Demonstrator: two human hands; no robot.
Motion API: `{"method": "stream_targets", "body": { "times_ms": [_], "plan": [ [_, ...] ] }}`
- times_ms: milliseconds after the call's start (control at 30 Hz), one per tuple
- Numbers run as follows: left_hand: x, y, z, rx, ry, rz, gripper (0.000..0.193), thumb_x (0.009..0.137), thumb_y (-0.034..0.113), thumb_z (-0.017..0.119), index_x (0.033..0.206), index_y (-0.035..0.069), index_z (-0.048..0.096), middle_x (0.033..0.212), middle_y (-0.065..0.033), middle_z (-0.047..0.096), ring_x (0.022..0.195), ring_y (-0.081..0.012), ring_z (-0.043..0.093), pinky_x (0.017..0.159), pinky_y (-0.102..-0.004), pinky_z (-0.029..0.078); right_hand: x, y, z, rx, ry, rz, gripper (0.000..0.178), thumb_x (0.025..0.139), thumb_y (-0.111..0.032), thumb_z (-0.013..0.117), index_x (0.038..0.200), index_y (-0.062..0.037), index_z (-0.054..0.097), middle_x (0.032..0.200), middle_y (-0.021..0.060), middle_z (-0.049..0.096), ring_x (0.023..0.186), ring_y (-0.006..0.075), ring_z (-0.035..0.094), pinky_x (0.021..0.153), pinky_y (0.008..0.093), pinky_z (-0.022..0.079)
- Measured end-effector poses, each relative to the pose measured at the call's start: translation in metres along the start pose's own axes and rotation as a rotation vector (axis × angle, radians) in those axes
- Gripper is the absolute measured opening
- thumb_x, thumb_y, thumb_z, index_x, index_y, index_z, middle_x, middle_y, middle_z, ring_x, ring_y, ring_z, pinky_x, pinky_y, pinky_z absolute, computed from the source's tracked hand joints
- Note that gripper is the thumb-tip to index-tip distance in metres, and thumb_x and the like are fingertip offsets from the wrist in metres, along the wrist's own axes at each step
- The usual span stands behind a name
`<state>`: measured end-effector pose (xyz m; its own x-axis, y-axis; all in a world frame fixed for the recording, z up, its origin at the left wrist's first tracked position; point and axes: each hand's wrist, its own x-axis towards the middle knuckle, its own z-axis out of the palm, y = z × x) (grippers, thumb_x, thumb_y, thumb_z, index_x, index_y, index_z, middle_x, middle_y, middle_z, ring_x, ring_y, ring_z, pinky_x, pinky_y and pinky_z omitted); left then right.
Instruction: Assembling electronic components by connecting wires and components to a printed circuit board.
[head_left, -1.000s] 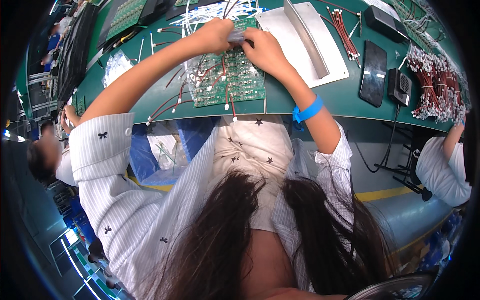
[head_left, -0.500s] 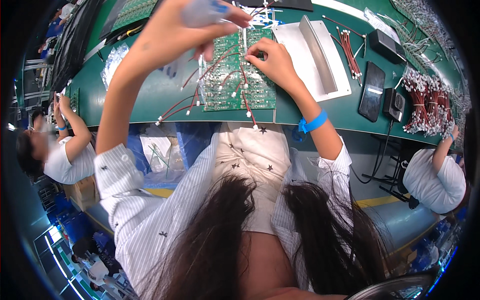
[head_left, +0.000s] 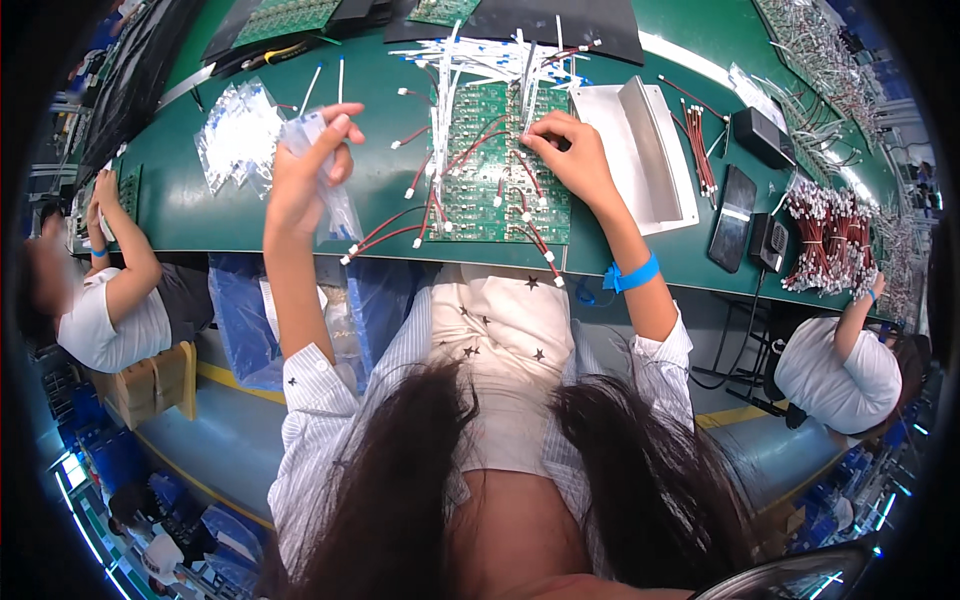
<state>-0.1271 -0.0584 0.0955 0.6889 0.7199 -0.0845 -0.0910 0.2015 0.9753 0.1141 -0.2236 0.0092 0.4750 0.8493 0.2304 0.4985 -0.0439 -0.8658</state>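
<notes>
A green circuit board panel lies at the table's front edge, with red-and-black wires with white plugs across it. White flat cables stand up from its far half. My right hand, with a blue wrist strap, is closed in a pinch over the panel's right side. Its fingertips meet at the lower end of a flat cable; what they pinch is too small to make out. Left of the panel, my left hand is raised, curled around a clear plastic bag that hangs below its fingers.
A heap of white flat cables lies behind the panel, and a filled clear bag to the left. On the right are a metal tray, a phone, black boxes and wire bundles. Other people sit at both sides.
My left hand has come down and left from above the panel, still with the clear bag. My right hand stays pinched at the panel's right side. The whole view has shifted slightly.
</notes>
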Motion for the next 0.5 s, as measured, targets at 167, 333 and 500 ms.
{"method": "stream_targets", "body": {
  "times_ms": [167,333,500],
  "plan": [
    [-0.003,-0.022,-0.006,-0.054,0.024,-0.041,0.028,0.085,0.015,0.059,0.105,-0.005,0.057,0.075,-0.0030,0.057,0.047,-0.0043,0.040,0.043,-0.0187,0.030,-0.001,-0.001,0.000,-0.041,0.012,-0.001,0.009,0.072,-0.010,0.068,0.076,-0.0020,0.067,0.070,0.0038,0.059,0.052,0.0097,0.044,0.050,0.0230,0.037],
    [-0.009,-0.050,-0.011,-0.141,0.004,-0.123,0.028,0.086,0.014,0.057,0.106,-0.005,0.055,0.075,-0.0043,0.057,0.047,-0.0051,0.041,0.042,-0.0198,0.030,-0.003,-0.003,-0.002,-0.099,0.027,-0.004,0.008,0.072,-0.009,0.067,0.076,-0.0019,0.067,0.068,0.0035,0.056,0.053,0.0091,0.043,0.050,0.0226,0.037],
    [-0.017,-0.070,-0.015,-0.233,0.022,-0.193,0.026,0.087,0.013,0.056,0.105,-0.005,0.054,0.072,-0.0045,0.056,0.046,-0.0062,0.040,0.042,-0.0209,0.030,-0.006,-0.006,-0.005,-0.008,0.091,0.020,0.009,0.075,-0.008,0.066,0.077,0.0002,0.063,0.067,0.0020,0.052,0.056,0.0084,0.045,0.051,0.0222,0.037]
  ]
}}
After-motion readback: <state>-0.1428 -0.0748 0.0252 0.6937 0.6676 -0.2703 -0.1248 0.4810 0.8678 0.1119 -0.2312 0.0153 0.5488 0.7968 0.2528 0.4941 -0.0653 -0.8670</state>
